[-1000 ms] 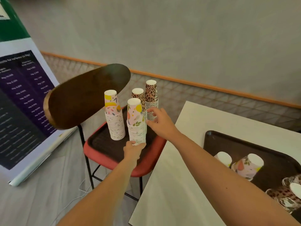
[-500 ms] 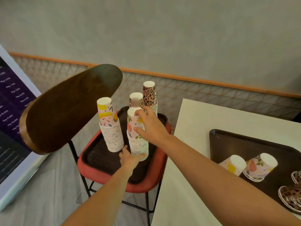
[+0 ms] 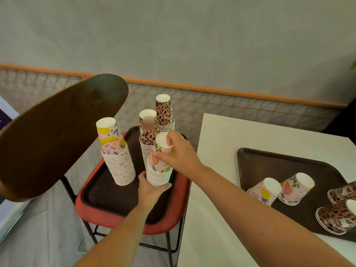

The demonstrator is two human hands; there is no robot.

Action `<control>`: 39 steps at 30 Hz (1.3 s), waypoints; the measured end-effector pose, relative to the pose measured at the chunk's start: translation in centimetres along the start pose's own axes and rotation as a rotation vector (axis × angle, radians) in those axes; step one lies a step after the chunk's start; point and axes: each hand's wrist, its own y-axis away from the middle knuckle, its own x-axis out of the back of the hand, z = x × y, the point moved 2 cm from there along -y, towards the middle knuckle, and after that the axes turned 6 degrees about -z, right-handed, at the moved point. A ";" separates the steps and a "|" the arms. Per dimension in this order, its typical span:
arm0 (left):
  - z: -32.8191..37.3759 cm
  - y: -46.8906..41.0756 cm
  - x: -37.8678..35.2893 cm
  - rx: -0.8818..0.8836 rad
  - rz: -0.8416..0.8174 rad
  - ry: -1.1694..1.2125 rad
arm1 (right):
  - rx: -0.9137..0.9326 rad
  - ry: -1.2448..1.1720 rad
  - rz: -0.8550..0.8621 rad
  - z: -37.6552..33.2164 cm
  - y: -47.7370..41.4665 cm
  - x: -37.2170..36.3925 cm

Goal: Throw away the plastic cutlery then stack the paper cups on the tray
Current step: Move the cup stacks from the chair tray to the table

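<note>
The dark brown tray (image 3: 107,191) rests on the red seat (image 3: 115,218) of a chair with a wooden backrest (image 3: 57,135). Four stacks of inverted paper cups stand on this tray: a left floral stack (image 3: 119,155), a middle leopard stack (image 3: 147,132), a taller rear leopard stack (image 3: 164,112) and a front floral stack (image 3: 159,176) nearest the camera. The left hand (image 3: 152,187) grips the base of the front floral stack, with thumb and fingers curled round its lowest cups. The right hand (image 3: 179,153) grasps the top cup (image 3: 163,149) of the same stack, thumb on the near side and fingers wrapped over the upturned bottom. The top cup sits slightly tilted on the cups below it. A white table (image 3: 212,170) stands just beside the chair on the right. A second dark tray (image 3: 269,164) lies on it and carries loose cups on their sides: two floral cups (image 3: 265,191) (image 3: 296,187) touching each other, and leopard cups (image 3: 335,218) at the right edge of the view, partly cut off.
</note>
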 end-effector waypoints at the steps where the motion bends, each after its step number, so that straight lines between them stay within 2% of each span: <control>1: -0.1 0.0 -0.1 -0.012 0.004 -0.019 | -0.013 -0.013 -0.002 0.1 0.0 0.2; 8: 1.4 1.2 -1.0 -0.075 0.021 -0.130 | -0.035 -0.073 0.029 0.7 0.5 1.5; 12: 3.2 1.8 -2.4 -0.155 0.032 -0.114 | 0.026 -0.067 0.127 -0.1 0.7 3.5; 15: 4.8 2.0 -4.7 -0.240 -0.014 -0.081 | 0.043 -0.034 0.208 -0.3 1.1 5.7; 18: 5.9 2.5 -7.7 -0.234 -0.086 -0.043 | 0.030 0.039 0.247 0.5 1.8 8.0; 24: 8.1 2.8 -13.6 -0.145 -0.208 -0.070 | -0.085 0.127 0.129 4.6 1.9 12.6; 31: 11.0 0.6 -20.0 -0.202 -0.287 -0.047 | -0.133 0.164 0.082 9.6 0.5 17.4; 39: 11.9 -3.5 -25.8 -0.187 -0.291 -0.096 | -0.152 0.175 0.048 16.1 -2.6 19.8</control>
